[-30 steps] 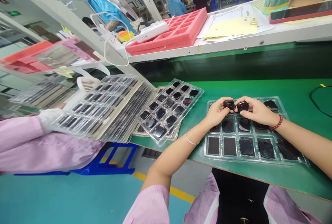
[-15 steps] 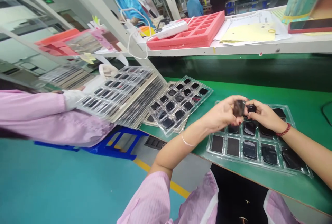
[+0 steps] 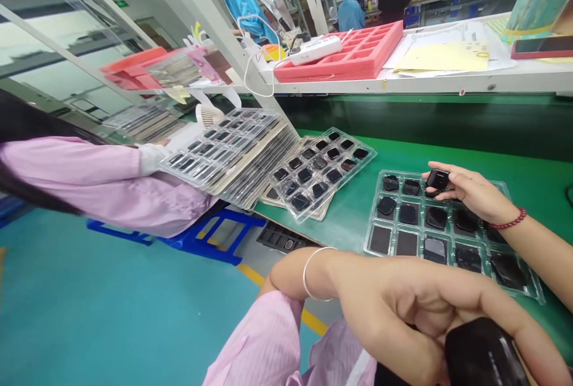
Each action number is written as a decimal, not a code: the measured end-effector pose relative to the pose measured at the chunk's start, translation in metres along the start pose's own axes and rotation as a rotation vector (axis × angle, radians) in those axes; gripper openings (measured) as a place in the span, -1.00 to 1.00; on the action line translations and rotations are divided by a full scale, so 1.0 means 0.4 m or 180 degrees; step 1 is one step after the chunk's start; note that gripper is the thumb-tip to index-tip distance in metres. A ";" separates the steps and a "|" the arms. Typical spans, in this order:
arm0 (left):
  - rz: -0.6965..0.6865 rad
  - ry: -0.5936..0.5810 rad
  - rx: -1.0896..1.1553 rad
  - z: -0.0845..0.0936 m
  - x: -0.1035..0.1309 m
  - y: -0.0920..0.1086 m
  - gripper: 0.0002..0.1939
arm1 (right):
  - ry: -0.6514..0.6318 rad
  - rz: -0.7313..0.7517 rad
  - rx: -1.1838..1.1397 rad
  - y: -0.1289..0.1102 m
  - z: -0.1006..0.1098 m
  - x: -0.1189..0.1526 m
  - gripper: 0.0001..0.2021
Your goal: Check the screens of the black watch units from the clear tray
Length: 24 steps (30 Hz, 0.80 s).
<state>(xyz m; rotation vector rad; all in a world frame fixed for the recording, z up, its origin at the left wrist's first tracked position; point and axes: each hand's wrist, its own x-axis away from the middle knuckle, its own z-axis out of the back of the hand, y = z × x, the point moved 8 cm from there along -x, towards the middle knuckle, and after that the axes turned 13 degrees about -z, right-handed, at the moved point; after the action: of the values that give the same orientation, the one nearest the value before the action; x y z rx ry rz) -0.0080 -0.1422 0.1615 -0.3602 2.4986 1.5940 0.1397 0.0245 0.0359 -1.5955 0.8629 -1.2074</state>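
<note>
My left hand (image 3: pixel 403 302) is close to the camera at the bottom, fingers curled round a glossy black rounded-square piece (image 3: pixel 486 353) that looks like a smartwatch screen. Farther off, my right hand (image 3: pixel 477 192) pinches a smaller-looking black rounded-square piece (image 3: pixel 437 179) above the back row of a clear plastic tray (image 3: pixel 367 244). Black pieces of similar shape lie in many of the tray's compartments. Two front-left compartments show flat dark squares, one of them a dark pad (image 3: pixel 380 239). My left hand and forearm hide the tray's front edge in part.
Left of my tray, a second filled clear tray (image 3: pixel 299 218) rests at an angle on the green table (image 3: pixel 340 228). A tall stack of trays (image 3: pixel 250 186) stands beyond it, near a co-worker's pink sleeve (image 3: pixel 85 159). A shelf above carries a red foam tray (image 3: pixel 331 70), papers and a phone.
My left hand has left the tray and come down towards the camera with a black piece. My right hand stays over the tray's back row, its fingers more extended. The view has shifted slightly.
</note>
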 end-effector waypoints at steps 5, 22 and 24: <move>-0.1038 0.1304 -0.0212 0.152 -0.007 0.088 -0.60 | -0.0375 0.0210 -0.0584 -0.150 -0.066 0.143 -0.65; -0.0613 0.2705 -0.1244 0.633 -0.053 -0.124 -0.39 | -0.1674 -0.0214 -0.0975 -0.167 -0.277 0.422 -0.62; -0.0670 0.2676 -0.1265 0.638 -0.048 -0.133 -0.41 | -0.1670 -0.0217 -0.1093 -0.163 -0.281 0.415 -0.69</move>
<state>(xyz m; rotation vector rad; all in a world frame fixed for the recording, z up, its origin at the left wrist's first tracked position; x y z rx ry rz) 0.0258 0.0699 0.0129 -1.5717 2.4559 2.1468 0.0766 -0.1340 0.1595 -2.1044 0.6953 -0.6457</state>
